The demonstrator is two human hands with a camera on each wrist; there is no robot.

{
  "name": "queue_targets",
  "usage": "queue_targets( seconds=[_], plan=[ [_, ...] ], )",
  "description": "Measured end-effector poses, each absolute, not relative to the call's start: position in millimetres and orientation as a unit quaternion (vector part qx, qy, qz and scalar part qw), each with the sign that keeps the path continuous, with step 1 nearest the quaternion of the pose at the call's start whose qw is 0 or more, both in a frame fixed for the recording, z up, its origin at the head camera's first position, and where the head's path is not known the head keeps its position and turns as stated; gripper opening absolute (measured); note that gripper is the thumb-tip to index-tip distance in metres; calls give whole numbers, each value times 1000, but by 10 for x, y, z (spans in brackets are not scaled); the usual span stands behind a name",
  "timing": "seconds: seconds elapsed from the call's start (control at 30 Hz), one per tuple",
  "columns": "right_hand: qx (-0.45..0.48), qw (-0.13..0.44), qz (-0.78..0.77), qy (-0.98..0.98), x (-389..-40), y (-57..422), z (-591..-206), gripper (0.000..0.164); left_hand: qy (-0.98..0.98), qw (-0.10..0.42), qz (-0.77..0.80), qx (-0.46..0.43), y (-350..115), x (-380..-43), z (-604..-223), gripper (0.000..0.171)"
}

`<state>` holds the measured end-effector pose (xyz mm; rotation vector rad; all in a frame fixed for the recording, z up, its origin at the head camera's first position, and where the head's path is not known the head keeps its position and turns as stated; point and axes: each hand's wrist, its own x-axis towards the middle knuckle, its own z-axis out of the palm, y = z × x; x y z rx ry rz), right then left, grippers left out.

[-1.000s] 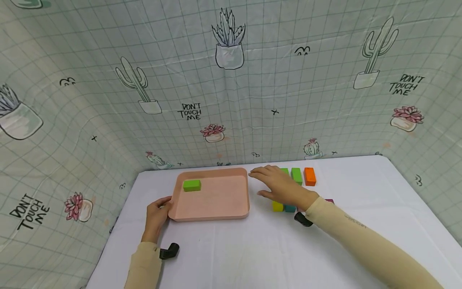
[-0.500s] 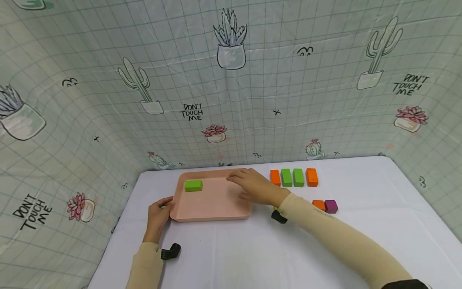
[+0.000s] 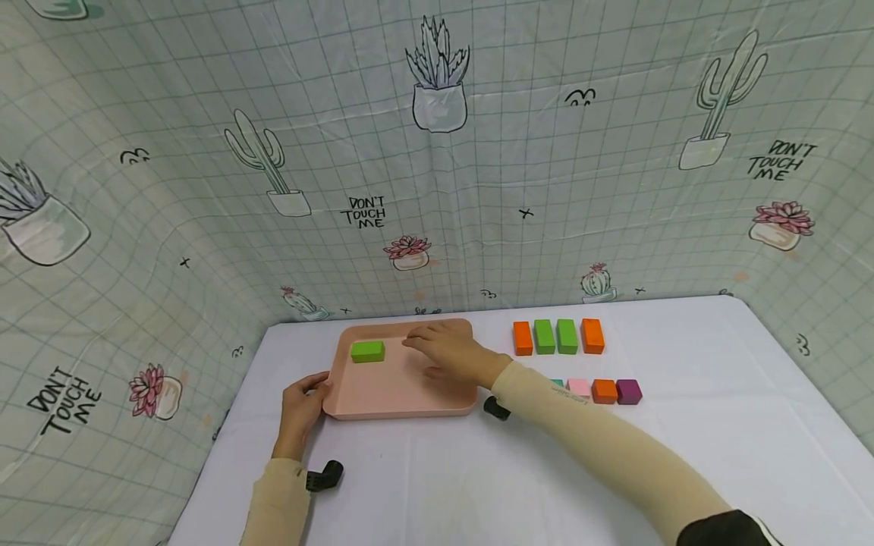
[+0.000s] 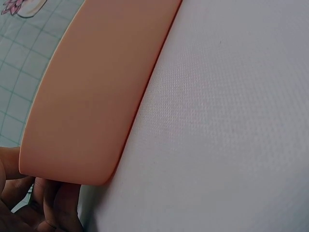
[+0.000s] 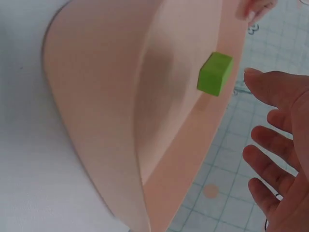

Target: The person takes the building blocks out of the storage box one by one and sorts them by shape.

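A shallow pink tray (image 3: 389, 390) lies on the white table. One green block (image 3: 368, 352) lies inside it, near the back left corner. At the tray's left side my left hand (image 3: 300, 413) holds the rim. In the left wrist view that hand's curled fingers (image 4: 60, 203) meet the end wall of the tray (image 4: 91, 96). My right hand (image 3: 456, 355) hovers over the tray's right half, to the right of the green block. The right wrist view shows its fingers spread with nothing between them, the thumb near the block (image 5: 215, 73).
Right of the tray stands a back row of orange blocks (image 3: 592, 336) and green blocks (image 3: 544, 337). A front row has a pink block (image 3: 578, 388), an orange block (image 3: 604, 391) and a purple block (image 3: 629, 392); my right sleeve partly covers this row. A patterned cloth (image 3: 437, 189) hangs behind.
My right hand has moved left from beside the blocks to over the tray, uncovering the back row. My left hand stays at the tray's left side, and the green block has not moved.
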<state>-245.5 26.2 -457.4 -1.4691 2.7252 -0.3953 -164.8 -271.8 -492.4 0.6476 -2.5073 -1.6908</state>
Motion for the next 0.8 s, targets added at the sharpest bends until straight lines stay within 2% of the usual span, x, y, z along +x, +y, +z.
queue_targets(
  seconds=[0.3,0.8],
  plan=[
    [-469,12,-118,875,-2517,53,-4612,59,-810,28,-544,217,-2760,-1626,-4921,34],
    [-436,63,-151,885,-2642,-85,-4599,58,-810,33,-548,206,-2721,-1644,-4926,34]
  ],
)
